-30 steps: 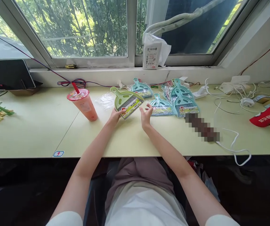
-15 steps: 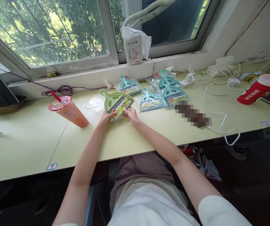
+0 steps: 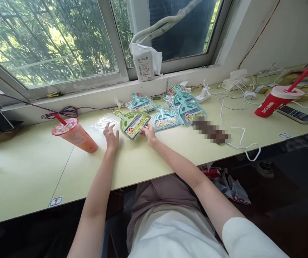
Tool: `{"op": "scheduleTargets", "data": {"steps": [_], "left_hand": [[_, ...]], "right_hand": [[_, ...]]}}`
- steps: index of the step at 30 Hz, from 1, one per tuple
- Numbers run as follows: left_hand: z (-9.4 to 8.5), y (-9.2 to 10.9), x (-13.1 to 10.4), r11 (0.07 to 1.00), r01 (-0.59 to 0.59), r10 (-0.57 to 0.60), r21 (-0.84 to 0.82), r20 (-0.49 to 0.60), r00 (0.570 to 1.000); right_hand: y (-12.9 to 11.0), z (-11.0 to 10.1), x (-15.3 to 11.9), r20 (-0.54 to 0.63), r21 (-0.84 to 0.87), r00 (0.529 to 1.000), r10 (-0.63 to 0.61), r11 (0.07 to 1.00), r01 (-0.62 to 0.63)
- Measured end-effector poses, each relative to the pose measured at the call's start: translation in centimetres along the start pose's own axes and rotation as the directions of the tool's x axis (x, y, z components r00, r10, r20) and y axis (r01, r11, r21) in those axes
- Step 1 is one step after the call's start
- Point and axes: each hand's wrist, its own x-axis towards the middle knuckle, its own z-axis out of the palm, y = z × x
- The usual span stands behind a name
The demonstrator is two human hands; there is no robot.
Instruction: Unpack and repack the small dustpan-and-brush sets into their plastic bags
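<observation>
My right hand point(image 3: 149, 134) grips the lower right corner of a green mini dustpan and brush set point(image 3: 129, 123), which is tilted above the table with its handle to the upper left. A yellow printed label crosses the brush bristles. My left hand point(image 3: 111, 137) is off the set, fingers spread, just in front of clear plastic bags point(image 3: 105, 122). Behind and to the right lie several blue-green dustpan sets in clear wrapping, among them a near one point(image 3: 166, 119) and a far one point(image 3: 142, 103).
A tall orange drink cup point(image 3: 80, 138) leans at left, close to my left hand. On the right are a blurred-out object point(image 3: 210, 131) with a white cable point(image 3: 243, 138), a red cup point(image 3: 272, 104) and a phone point(image 3: 297, 114). A box point(image 3: 143, 66) stands on the windowsill.
My left hand has let go of the green dustpan set and moved left, its fingers opening. My right hand still holds the set. The camera view has turned slightly right.
</observation>
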Motion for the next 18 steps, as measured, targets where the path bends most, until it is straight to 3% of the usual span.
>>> {"op": "scheduleTargets", "data": {"steps": [2, 6, 11, 13, 15, 18], "left_hand": [[-0.1, -0.6, 0.0, 0.985, -0.034, 0.033, 0.169, 0.014, 0.999], [0.1, -0.9, -0.3, 0.952, 0.012, -0.041, 0.305, 0.091, 0.995], [-0.8, -0.8, -0.5, 0.933, 0.071, -0.017, 0.352, -0.156, 0.988], [-1.1, -0.9, -0.7, 0.934, 0.056, 0.02, 0.354, -0.207, 0.978], [-1.0, -0.9, -0.9, 0.922, 0.033, 0.035, 0.385, -0.17, 0.985], [-0.4, -0.7, -1.1, 0.898, -0.024, 0.004, 0.439, 0.047, 0.999]], "right_hand": [[-0.1, 0.0, -0.1, -0.006, -0.002, 1.0, 0.005, 1.0, -0.005], [-0.1, 0.1, -0.4, -0.009, -0.026, 1.0, -0.007, 1.0, 0.007], [0.1, 0.0, -0.6, 0.026, -0.072, 1.0, -0.003, 0.997, 0.005], [0.1, 0.1, -0.7, 0.034, -0.092, 0.999, 0.002, 0.996, 0.001], [0.1, 0.2, -0.9, 0.036, -0.11, 0.999, 0.012, 0.994, -0.008], [-0.1, 0.4, -1.2, 0.039, -0.132, 0.999, 0.013, 0.991, -0.008]]}}
